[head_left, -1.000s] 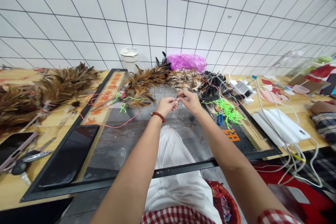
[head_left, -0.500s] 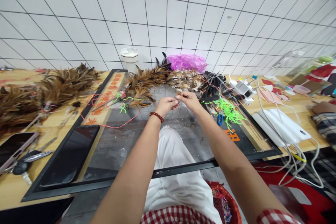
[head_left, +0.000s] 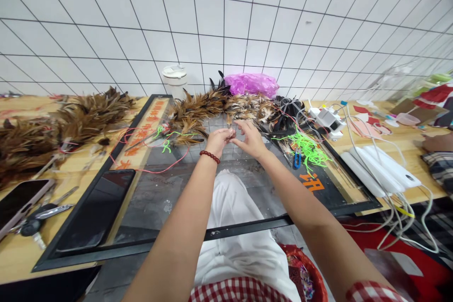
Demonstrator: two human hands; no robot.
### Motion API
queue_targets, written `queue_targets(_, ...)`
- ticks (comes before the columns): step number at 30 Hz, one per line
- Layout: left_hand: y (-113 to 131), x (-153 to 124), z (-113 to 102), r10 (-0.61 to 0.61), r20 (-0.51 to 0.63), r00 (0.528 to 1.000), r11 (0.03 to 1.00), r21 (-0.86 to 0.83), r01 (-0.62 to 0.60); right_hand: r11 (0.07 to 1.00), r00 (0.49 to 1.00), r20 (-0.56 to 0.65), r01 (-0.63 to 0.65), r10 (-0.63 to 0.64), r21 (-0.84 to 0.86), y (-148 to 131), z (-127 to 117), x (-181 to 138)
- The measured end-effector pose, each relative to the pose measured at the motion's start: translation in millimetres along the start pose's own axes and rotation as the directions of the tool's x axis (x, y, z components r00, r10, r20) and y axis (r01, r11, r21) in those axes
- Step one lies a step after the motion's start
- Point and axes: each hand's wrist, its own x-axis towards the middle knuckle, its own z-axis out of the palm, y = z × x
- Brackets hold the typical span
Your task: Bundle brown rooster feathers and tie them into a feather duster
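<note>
My left hand point(head_left: 218, 140), with a red bead bracelet at the wrist, is closed in a pinch above the glass table top point(head_left: 177, 198). What it pinches is too small to name. My right hand point(head_left: 250, 138) is just to its right, fingertips almost touching the left ones, fingers loosely spread and curved. Both hands hover in front of a row of brown feathers point(head_left: 198, 111) lying along the far side of the glass. A tangle of neon green cord point(head_left: 307, 145) with small blue scissors point(head_left: 296, 158) lies right of my right hand.
More brown feathers point(head_left: 53, 127) pile on the wooden table at left, near a phone point(head_left: 17, 200) and keys point(head_left: 33, 219). A white cup point(head_left: 175, 80), pink bag point(head_left: 252, 84), white chargers and cables point(head_left: 380, 167) stand behind and right. Another person's arm point(head_left: 437, 144) rests at far right.
Both hands have moved slightly away from me toward the feathers. My right hand's fingers have loosened from a pinch and spread.
</note>
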Motion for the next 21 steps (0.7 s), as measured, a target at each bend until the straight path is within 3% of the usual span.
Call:
queue_targets(3,-1.6,-0.2,0.1,0.004,0.013,1.000,1.000,-0.006,-0.003,0.999,0.997,-0.060,-0.052,0.053,0.003,-1.8,0.5,0.2)
queue_targets(7,-2.2,0.1,-1.6,0.011,0.016,1.000,1.000,-0.013,-0.011,0.982,0.988,-0.106,-0.095,0.114,0.166,2.1,0.5,4.4)
queue_targets(9,-1.7,-0.3,-2.4,0.014,0.033,0.999,1.000,0.013,-0.015,0.927,0.981,-0.046,-0.164,0.190,0.337,4.2,0.7,7.0)
queue_targets(12,-1.2,-1.5,-2.0,-0.009,0.108,0.994,0.990,0.143,-0.007,0.741,0.940,0.169,-0.337,0.295,0.581,4.5,0.3,9.1)
queue_targets(15,-2.2,-2.3,0.2,-0.044,0.185,0.982,0.951,0.309,-0.016,0.593,0.903,0.320,-0.429,0.286,0.681,0.8,-1.2,8.9)
queue_targets(18,-4.2,-2.6,2.4,-0.041,0.204,0.978,0.914,0.403,-0.046,0.546,0.912,0.301,-0.409,0.280,0.731,-2.6,-2.9,8.7)
queue_targets(21,-5.8,-3.1,3.5,0.001,0.204,0.979,0.916,0.393,-0.082,0.543,0.917,0.223,-0.377,0.330,0.750,-2.6,-3.2,9.7)
